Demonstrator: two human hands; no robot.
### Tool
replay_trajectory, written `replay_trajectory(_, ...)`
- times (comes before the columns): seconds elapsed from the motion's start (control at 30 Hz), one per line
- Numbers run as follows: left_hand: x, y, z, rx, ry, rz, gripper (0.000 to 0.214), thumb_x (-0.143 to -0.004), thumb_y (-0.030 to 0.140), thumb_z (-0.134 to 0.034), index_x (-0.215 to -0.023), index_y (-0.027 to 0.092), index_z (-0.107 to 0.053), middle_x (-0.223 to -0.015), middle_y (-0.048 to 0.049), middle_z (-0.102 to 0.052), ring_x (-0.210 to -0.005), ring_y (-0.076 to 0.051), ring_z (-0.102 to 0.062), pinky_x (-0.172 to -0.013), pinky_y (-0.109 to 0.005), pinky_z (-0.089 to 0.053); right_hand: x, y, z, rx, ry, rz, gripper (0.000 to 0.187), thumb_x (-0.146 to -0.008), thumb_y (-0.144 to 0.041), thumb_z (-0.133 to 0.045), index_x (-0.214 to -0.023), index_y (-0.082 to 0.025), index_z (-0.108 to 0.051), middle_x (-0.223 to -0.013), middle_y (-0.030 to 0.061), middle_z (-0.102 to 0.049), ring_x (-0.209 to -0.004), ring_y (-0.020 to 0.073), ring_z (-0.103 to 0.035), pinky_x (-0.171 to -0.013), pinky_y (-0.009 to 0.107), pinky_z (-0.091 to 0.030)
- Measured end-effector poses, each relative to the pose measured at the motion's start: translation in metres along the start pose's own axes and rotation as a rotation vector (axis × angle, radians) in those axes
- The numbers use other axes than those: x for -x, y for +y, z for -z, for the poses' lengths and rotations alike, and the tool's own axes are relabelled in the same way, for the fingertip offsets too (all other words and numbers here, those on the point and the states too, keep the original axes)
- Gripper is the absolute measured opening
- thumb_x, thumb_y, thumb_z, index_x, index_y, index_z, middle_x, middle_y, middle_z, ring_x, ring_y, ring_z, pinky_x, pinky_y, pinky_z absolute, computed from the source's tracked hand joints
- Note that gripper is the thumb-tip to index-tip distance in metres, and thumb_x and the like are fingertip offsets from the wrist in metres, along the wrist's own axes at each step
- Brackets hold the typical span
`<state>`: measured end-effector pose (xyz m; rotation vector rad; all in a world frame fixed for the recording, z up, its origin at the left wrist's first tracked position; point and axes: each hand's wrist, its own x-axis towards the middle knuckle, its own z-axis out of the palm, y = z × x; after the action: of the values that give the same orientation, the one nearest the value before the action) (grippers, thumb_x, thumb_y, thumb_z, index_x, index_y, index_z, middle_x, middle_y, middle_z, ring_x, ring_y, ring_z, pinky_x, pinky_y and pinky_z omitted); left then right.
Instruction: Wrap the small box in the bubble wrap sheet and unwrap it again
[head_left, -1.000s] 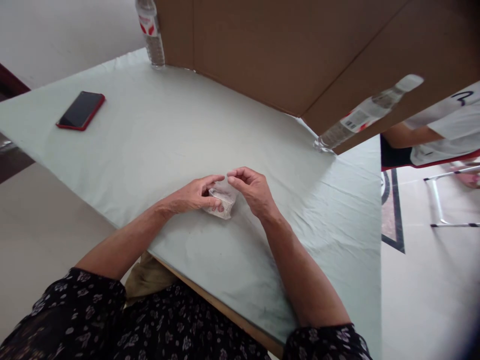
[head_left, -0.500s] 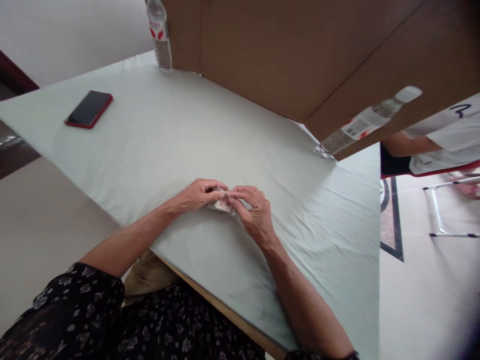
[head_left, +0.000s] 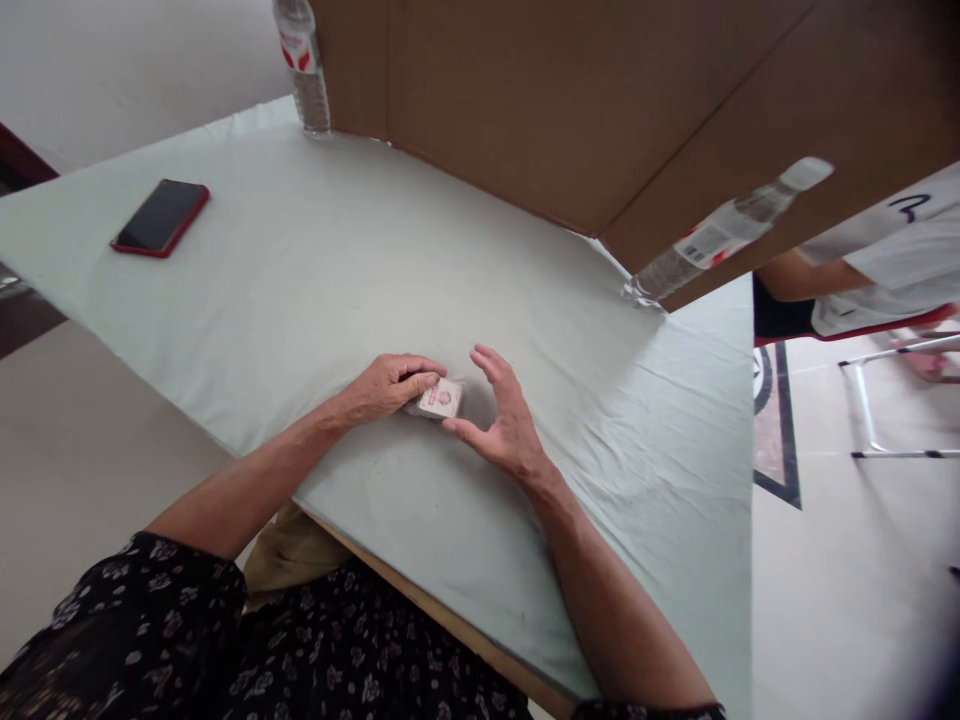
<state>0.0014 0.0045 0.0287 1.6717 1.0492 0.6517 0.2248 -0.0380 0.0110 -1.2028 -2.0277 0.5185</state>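
Observation:
A small white packet with a red print lies on the pale green tablecloth near the table's front edge. My left hand is curled, its thumb and fingertips pinching the packet's left side. My right hand hovers just to the right of the packet, fingers spread and raised, its thumb close to the packet's lower right corner. Both forearms reach in from black floral sleeves at the bottom.
A red-cased phone lies at the far left. One clear water bottle stands at the back, another at the right, both against a tall cardboard wall. Another person in white sits at the right, beyond the table's edge.
My right hand let go of the packet and opened, drawing slightly right. The packet now lies flatter on the cloth under my left fingers.

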Motion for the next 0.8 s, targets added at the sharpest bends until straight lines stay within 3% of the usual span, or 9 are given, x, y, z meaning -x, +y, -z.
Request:
replay_trajectory(0.07, 0.0, 0.0, -0.002, 0.017, 0.022, -0.004, 0.044, -0.09, 0.048, -0.056, -0.111, 0.014, -0.075, -0.097, -0.0066, -0.077, -0.083, -0.018, -0.066, -0.073, -0.026, -0.051, -0.005, 0.007, -0.007, -0.025, -0.076, -0.026, 0.088, -0.079, -0.058, -0.074, -0.153, -0.028, -0.037, -0.151, 0.015, -0.053, -0.14, 0.0349, -0.049, -0.112, 0.057, -0.041)
replay_trajectory(0.13, 0.0, -0.001, -0.003, 0.026, 0.068, -0.007, 0.042, -0.09, 0.048, -0.057, -0.108, 0.015, -0.075, -0.095, -0.0064, -0.077, -0.083, -0.018, -0.067, -0.072, -0.026, -0.051, -0.009, 0.01, -0.013, -0.045, -0.11, -0.047, 0.084, -0.08, -0.052, -0.074, -0.153, -0.027, -0.038, -0.139, 0.0135, -0.062, -0.128, 0.0328, -0.059, -0.107, 0.053, -0.046)
replay_trajectory(0.23, -0.001, -0.004, -0.003, 0.046, 0.185, -0.021, 0.044, -0.091, 0.05, -0.057, -0.11, 0.014, -0.073, -0.101, -0.0082, -0.076, -0.088, -0.019, -0.068, -0.077, -0.027, -0.052, -0.013, 0.01, -0.015, -0.061, -0.05, -0.057, 0.074, -0.083, -0.043, -0.073, -0.149, -0.026, -0.044, -0.127, 0.0109, -0.068, -0.116, 0.0288, -0.065, -0.103, 0.048, -0.049)
replay_trajectory(0.33, -0.003, -0.008, -0.001, 0.09, 0.298, -0.051, 0.047, -0.093, 0.045, -0.054, -0.126, 0.013, -0.065, -0.118, -0.012, -0.073, -0.107, -0.022, -0.067, -0.094, -0.032, -0.051, -0.016, 0.014, -0.014, -0.074, 0.053, -0.057, 0.07, -0.085, -0.04, -0.072, -0.147, -0.024, -0.045, -0.13, 0.0124, -0.067, -0.119, 0.0282, -0.064, -0.105, 0.048, -0.049)
replay_trajectory(0.4, -0.003, -0.012, -0.002, 0.083, 0.333, -0.053, 0.049, -0.093, 0.039, -0.054, -0.134, 0.013, -0.059, -0.125, -0.0134, -0.071, -0.115, -0.024, -0.065, -0.102, -0.036, -0.049, -0.017, 0.019, -0.015, -0.074, 0.046, -0.09, 0.068, -0.085, -0.04, -0.071, -0.146, -0.024, -0.047, -0.133, 0.0134, -0.066, -0.122, 0.0289, -0.063, -0.106, 0.049, -0.049)
replay_trajectory(0.5, -0.003, -0.013, -0.005, 0.033, 0.309, -0.031, 0.05, -0.089, 0.03, -0.056, -0.137, 0.014, -0.057, -0.129, -0.0137, -0.068, -0.117, -0.025, -0.064, -0.105, -0.04, -0.048, -0.016, 0.026, -0.018, -0.071, -0.017, -0.146, 0.068, -0.085, -0.04, -0.072, -0.147, -0.025, -0.047, -0.139, 0.0136, -0.064, -0.127, 0.0305, -0.061, -0.109, 0.052, -0.047)
replay_trajectory(0.63, -0.002, -0.011, -0.006, 0.027, 0.264, -0.072, 0.064, -0.078, 0.021, -0.059, -0.142, 0.015, -0.052, -0.139, -0.0147, -0.062, -0.126, -0.028, -0.059, -0.108, -0.045, -0.047, -0.011, 0.03, -0.015, -0.115, -0.032, -0.141, 0.083, -0.082, -0.049, -0.075, -0.153, -0.026, -0.038, -0.155, 0.0151, -0.049, -0.141, 0.0332, -0.049, -0.114, 0.055, -0.042)
replay_trajectory(0.8, -0.001, -0.012, -0.005, 0.011, 0.174, -0.11, 0.082, -0.074, 0.021, -0.062, -0.153, 0.019, -0.038, -0.152, -0.0164, -0.05, -0.14, -0.033, -0.047, -0.114, -0.05, -0.042, -0.008, 0.032, -0.009, -0.192, -0.031, -0.17, 0.093, -0.08, -0.059, -0.075, -0.156, -0.026, -0.032, -0.159, 0.0167, -0.042, -0.144, 0.0336, -0.045, -0.116, 0.055, -0.041)
